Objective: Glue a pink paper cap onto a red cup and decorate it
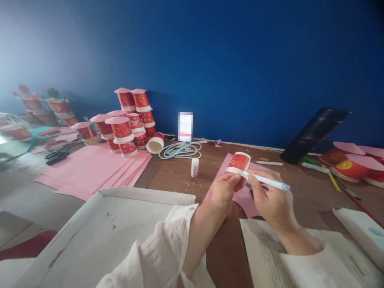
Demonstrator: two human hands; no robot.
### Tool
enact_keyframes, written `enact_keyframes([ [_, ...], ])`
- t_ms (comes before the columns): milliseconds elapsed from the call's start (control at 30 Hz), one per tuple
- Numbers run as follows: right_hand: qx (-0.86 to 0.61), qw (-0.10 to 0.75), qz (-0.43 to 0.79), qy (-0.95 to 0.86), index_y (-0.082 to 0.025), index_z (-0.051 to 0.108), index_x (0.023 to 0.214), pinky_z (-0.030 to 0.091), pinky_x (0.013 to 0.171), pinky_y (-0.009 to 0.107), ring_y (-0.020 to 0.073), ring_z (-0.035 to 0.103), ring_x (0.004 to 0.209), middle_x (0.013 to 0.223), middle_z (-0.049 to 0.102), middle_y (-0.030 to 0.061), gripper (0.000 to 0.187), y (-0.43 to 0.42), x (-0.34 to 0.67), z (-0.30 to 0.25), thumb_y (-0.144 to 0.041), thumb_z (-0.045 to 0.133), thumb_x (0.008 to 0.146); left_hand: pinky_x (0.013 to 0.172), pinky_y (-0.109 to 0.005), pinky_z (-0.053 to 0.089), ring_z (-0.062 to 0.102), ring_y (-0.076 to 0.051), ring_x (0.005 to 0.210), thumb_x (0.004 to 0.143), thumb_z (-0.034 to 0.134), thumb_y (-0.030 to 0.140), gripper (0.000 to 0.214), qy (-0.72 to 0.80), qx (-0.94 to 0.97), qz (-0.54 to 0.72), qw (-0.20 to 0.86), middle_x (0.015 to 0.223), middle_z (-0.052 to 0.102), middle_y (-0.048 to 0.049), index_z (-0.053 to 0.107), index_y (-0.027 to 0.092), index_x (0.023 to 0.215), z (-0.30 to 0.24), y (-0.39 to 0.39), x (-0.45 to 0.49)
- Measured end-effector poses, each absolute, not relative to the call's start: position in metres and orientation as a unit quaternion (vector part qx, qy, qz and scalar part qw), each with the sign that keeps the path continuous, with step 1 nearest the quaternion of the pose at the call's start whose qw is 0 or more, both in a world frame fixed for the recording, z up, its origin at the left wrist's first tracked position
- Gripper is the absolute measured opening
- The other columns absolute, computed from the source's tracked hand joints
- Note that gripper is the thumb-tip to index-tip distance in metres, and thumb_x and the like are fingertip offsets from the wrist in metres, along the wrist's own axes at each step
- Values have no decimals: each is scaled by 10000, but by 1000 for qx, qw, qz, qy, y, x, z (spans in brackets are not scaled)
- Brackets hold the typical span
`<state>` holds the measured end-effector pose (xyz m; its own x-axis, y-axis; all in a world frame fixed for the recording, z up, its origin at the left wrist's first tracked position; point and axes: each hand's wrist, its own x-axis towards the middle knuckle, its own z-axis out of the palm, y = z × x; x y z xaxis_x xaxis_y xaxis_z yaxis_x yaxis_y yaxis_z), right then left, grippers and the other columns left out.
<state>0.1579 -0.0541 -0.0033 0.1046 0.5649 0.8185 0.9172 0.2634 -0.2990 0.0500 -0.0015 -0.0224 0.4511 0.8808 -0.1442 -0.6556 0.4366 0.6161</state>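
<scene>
My left hand [224,190] grips a red paper cup [238,162] with a white rim, tilted on its side above the pink paper. A white marker [268,181] with a pale blue end is pinched in my right hand [274,200], its tip reaching the cup's lower rim. Under both hands lies a cut sheet of pink paper [222,174], and dark scissors [251,190] are partly hidden behind my right hand. To the left of the hands a glue stick [195,168] stands upright.
Stacked red cups with pink paper tops [121,130] stand on pink sheets [90,168] at left. A coiled cable [180,150] lies by a lit phone [185,127]. A white box lid [147,194] is front left; a black cylinder [315,134] leans on the blue wall.
</scene>
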Motion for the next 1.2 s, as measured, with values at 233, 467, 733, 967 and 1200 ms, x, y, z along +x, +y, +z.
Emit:
enact_keyframes([
  [233, -596, 517, -193, -584, -198, 688, 1044, 560, 794, 359, 233, 698, 914, 981, 735, 93, 191, -60, 157, -3, -307, 557, 959, 899, -314, 482, 660, -147, 786, 646, 867, 259, 247, 224, 183, 469, 834, 842, 715, -76, 738, 108, 794, -18, 0, 47],
  [467, -581, 507, -166, -615, -212, 673, 1043, 565, 790, 373, 238, 695, 926, 983, 726, 90, 177, -58, 154, -3, -307, 545, 966, 875, -300, 487, 649, -131, 744, 686, 841, 231, 212, 215, 188, 461, 840, 818, 710, -73, 747, 97, 821, -19, 0, 48],
  [733, -585, 472, -188, -633, -214, 680, 1011, 562, 809, 376, 242, 699, 932, 964, 741, 87, 172, -54, 155, -5, -319, 553, 963, 862, -298, 467, 632, -131, 725, 621, 890, 280, 283, 225, 191, 464, 836, 778, 681, -62, 723, 101, 762, -18, -1, 48],
  [967, -584, 470, -182, -636, -207, 679, 993, 561, 809, 373, 239, 700, 927, 960, 741, 88, 176, -54, 158, -5, -314, 542, 965, 862, -309, 466, 631, -136, 739, 564, 916, 327, 346, 225, 206, 468, 829, 772, 685, -58, 722, 109, 750, -21, 0, 50],
  [1200, -582, 466, -180, -642, -203, 683, 997, 559, 794, 366, 234, 702, 910, 955, 744, 83, 179, -52, 159, -8, -321, 554, 960, 844, -310, 471, 627, -139, 731, 561, 914, 335, 347, 234, 210, 470, 825, 772, 683, -59, 729, 120, 760, -22, 2, 50],
])
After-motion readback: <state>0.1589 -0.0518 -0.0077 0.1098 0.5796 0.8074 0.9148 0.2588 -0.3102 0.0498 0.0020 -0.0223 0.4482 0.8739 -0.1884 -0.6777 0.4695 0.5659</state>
